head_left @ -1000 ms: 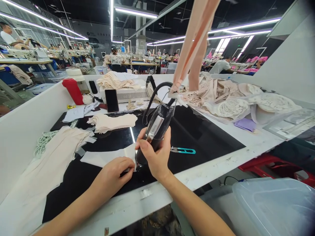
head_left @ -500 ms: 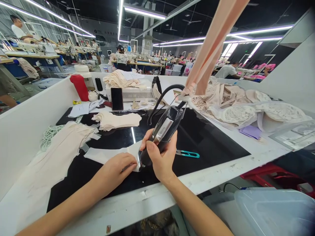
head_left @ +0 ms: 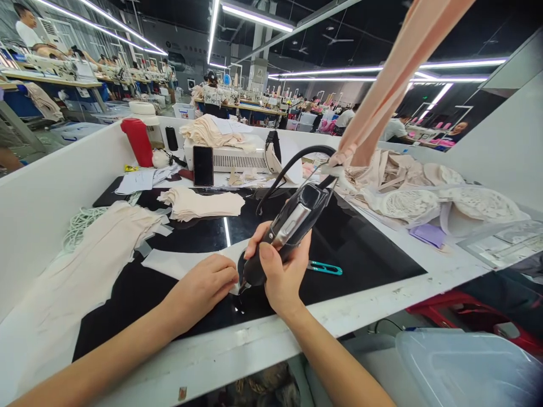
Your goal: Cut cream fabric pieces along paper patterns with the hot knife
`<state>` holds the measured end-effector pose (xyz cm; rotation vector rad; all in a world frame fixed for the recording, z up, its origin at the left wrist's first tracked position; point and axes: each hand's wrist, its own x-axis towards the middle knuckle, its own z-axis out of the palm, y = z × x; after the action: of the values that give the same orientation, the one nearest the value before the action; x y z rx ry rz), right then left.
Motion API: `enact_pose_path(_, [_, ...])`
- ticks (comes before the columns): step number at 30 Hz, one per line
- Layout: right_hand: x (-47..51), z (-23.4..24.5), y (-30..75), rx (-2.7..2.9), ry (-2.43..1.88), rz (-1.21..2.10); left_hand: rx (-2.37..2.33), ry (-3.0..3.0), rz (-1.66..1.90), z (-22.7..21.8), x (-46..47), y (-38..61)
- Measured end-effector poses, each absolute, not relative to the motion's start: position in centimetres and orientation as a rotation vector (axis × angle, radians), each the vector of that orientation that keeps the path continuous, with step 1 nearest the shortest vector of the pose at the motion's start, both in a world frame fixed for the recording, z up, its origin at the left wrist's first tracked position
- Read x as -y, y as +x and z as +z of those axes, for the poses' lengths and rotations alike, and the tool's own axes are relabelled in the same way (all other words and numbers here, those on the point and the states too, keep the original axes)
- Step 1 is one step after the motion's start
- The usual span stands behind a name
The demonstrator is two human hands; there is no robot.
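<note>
Right grip: the right grip [head_left: 285,284] is closing firmly around a black clipper [head_left: 292,217], the thumb lying along its near side.
Left grip: the left grip [head_left: 203,289] is curling, knuckles up, over the right end of a white cloth piece [head_left: 167,263]; the thumb is hiding from view, so I cannot tell whether it is pinching.
Clipper: it is tilting, its upper end leaning right and its lower tip pointing down at the cloth end, just beside the left fingertips.
White cloth: it is lying on a glossy black panel [head_left: 360,243], stretching leftward from under the left grip.
Cable and strap: a black cable [head_left: 278,178] is arching from the clipper's upper end; a peach strap [head_left: 394,79] is hanging above, with a wire linking it to the clipper.
Teal snips: these snips [head_left: 326,268] are lying on the panel, just right of the right grip.
Cream stack: layered cloth pieces [head_left: 207,204] are resting on the panel, beyond the left grip.
Left side: a long cream cloth [head_left: 85,265] is spreading over the white surface [head_left: 339,319] and the panel's edge, near pale green cords [head_left: 80,226].
Far side: a phone [head_left: 203,165] is leaning upright.
Right side: beige straps and lace cups [head_left: 407,195] are heaping up behind a purple packet [head_left: 427,235].
</note>
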<state>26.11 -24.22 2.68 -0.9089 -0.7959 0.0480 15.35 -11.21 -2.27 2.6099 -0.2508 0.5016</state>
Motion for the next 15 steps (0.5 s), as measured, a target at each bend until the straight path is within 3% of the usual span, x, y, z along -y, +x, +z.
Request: enact_pose_path(15, [24.4,2.4,26.2,0.789,-0.909,0.060,0.489,2.724,0.506,-2.2,10.2,13.7])
